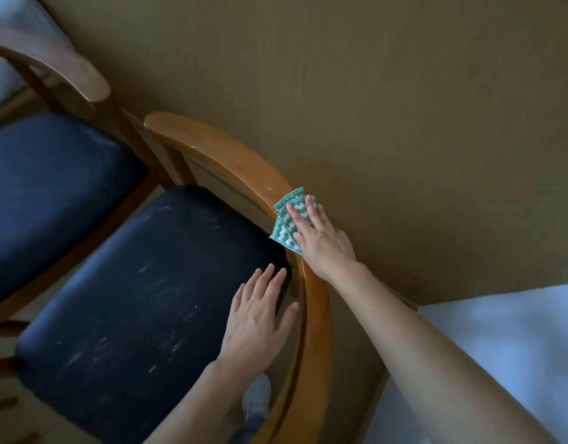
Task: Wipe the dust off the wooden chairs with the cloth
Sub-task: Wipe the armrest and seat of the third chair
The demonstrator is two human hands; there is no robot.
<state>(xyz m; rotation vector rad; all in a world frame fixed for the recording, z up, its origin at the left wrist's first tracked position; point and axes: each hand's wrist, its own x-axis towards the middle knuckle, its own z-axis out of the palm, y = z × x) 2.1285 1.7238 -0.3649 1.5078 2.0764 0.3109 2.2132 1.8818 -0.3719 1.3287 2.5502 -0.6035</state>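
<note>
A wooden chair fills the middle, its curved top rail (pixel 218 152) arching from upper left to lower right. Its black padded seat (pixel 141 296) shows pale dust streaks. My right hand (pixel 324 241) presses a folded green-and-white patterned cloth (pixel 286 219) flat against the top rail, fingers spread over it. My left hand (pixel 260 318) rests open, palm down, on the seat's right edge beside the rail. A second wooden chair (pixel 61 65) with a dark blue seat (pixel 52 193) stands at the left.
A tan wall (pixel 404 107) runs right behind the chair backs. Pale bedding or fabric (pixel 500 347) lies at the lower right. A foot in a light sock (pixel 257 402) shows under the chair rail.
</note>
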